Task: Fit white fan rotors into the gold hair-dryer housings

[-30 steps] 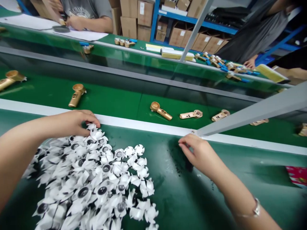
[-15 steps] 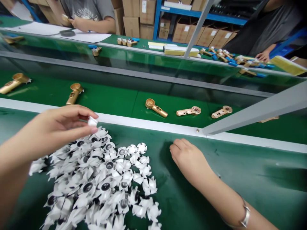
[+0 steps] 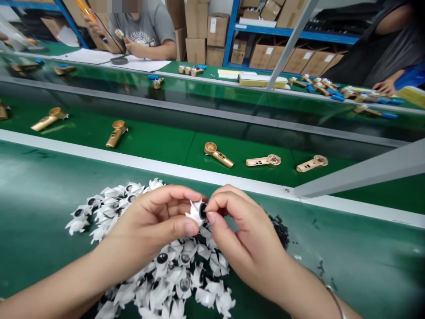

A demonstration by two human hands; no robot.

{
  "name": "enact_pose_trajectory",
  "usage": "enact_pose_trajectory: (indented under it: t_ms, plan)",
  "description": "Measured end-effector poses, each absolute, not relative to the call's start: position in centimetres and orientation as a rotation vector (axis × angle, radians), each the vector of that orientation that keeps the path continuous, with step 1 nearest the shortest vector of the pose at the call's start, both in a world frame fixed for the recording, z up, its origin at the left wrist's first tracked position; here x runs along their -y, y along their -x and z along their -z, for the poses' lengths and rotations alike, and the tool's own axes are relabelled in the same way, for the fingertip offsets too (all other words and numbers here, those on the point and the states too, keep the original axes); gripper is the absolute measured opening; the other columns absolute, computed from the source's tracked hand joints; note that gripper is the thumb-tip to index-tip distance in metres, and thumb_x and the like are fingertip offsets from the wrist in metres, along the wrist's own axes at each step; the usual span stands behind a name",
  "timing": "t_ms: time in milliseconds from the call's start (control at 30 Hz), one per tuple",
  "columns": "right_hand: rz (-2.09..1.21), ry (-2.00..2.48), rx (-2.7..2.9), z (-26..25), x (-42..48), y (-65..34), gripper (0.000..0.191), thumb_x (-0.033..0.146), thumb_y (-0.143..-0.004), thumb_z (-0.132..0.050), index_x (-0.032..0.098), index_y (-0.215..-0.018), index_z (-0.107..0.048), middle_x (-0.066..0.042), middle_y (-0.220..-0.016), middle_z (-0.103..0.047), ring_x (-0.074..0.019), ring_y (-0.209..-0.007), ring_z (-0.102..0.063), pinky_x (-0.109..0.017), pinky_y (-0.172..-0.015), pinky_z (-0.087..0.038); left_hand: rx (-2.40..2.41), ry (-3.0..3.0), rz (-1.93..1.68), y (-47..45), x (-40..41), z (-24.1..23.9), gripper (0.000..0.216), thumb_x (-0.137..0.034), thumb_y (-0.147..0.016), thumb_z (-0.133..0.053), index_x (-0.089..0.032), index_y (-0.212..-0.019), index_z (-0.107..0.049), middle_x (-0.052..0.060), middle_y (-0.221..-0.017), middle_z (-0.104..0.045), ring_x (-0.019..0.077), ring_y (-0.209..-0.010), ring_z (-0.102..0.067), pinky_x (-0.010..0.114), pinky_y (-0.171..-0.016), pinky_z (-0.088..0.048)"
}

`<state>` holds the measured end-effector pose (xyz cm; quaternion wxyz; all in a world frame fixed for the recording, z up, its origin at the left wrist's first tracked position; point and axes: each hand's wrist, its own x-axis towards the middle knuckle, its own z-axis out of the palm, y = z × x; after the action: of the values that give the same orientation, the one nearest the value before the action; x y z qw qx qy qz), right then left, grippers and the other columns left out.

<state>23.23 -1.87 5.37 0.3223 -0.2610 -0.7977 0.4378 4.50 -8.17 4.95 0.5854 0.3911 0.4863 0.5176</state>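
My left hand pinches a small white fan impeller between thumb and fingers, held above a pile of white fan impellers on the green table. My right hand meets it from the right, with thumb and forefinger pinched at the impeller's dark centre. Whether something small sits in that pinch cannot be made out. A scatter of tiny black bits lies on the table just right of my right hand.
Beyond a white rail runs a green conveyor carrying several gold handheld fan bodies. A grey diagonal bar crosses at right. Across the far bench sit other people, cardboard boxes, papers and more gold parts.
My left hand lifted one impeller from the pile and carried it to the middle. My right hand left the table and came up to pinch at the impeller's centre.
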Motion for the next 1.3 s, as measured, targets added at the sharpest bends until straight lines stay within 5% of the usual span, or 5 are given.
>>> enact_pose_trajectory:
  t_ms: [367, 600, 800, 1000, 1300]
  plan:
    - [-0.978, 0.719, 2.069, -4.7, 2.3, -23.1, 0.011, 0.009, -0.09, -0.055, 0.02, -0.088, -0.056, 0.002, -0.085, -0.056, -0.0084, -0.075, -0.054, -0.019, -0.066, -0.046, -1.137, -0.878, -1.302, -5.7, 8.2, -5.6, 0.031, -0.001, -0.073, -0.08, -0.026, -0.091, -0.076, -0.003, -0.093, -0.079, 0.0093, -0.075, -0.075, 0.012, -0.068, -0.061]
    - [-0.399, 0.409, 2.322, -3.9, 1.7, -23.9, 0.033, 0.013, -0.091, -0.056, 0.011, -0.123, -0.06, -0.009, -0.102, -0.071, -0.0191, -0.09, -0.064, -0.033, -0.082, -0.053, -1.409, -1.025, -1.357, -5.2, 8.2, -6.4, 0.026, -0.01, -0.073, -0.083, -0.026, -0.092, -0.076, -0.001, -0.101, -0.079, 0.0122, -0.083, -0.076, 0.01, -0.069, -0.061]
    - [-0.337, 1.614, 2.398, -1.0, -12.0, -24.1, 0.068, 0.006, -0.076, -0.066, 0.01, -0.141, -0.047, -0.023, -0.149, -0.043, -0.0371, -0.133, -0.045, -0.05, -0.102, -0.044, -1.523, -1.125, -1.302, -3.7, 8.8, -6.9, 0.024, -0.019, -0.079, -0.08, -0.032, -0.098, -0.074, -0.004, -0.105, -0.077, 0.0091, -0.08, -0.072, 0.007, -0.066, -0.057]
    - [-0.497, 1.683, 2.471, -0.3, -16.5, -25.6, 0.021, 0.019, -0.081, -0.071, 0.016, -0.102, -0.068, -0.009, -0.106, -0.067, -0.0231, -0.095, -0.065, -0.039, -0.085, -0.052, -1.501, -1.086, -1.26, -3.1, 8.9, -6.9, 0.024, -0.026, -0.08, -0.08, -0.03, -0.102, -0.072, 0.0, -0.108, -0.075, 0.0115, -0.081, -0.07, 0.012, -0.067, -0.059]
    - [-1.213, 0.942, 2.298, -5.7, -3.4, -26.1, 0.028, 0.028, -0.079, -0.073, 0.021, -0.104, -0.063, 0.0, -0.084, -0.067, -0.0149, -0.068, -0.06, -0.025, -0.058, -0.048, -1.447, -1.18, -1.206, -4.2, 8.4, -6.5, 0.032, -0.019, -0.08, -0.079, -0.025, -0.11, -0.071, 0.001, -0.095, -0.077, 0.011, -0.079, -0.072, 0.01, -0.061, -0.057]
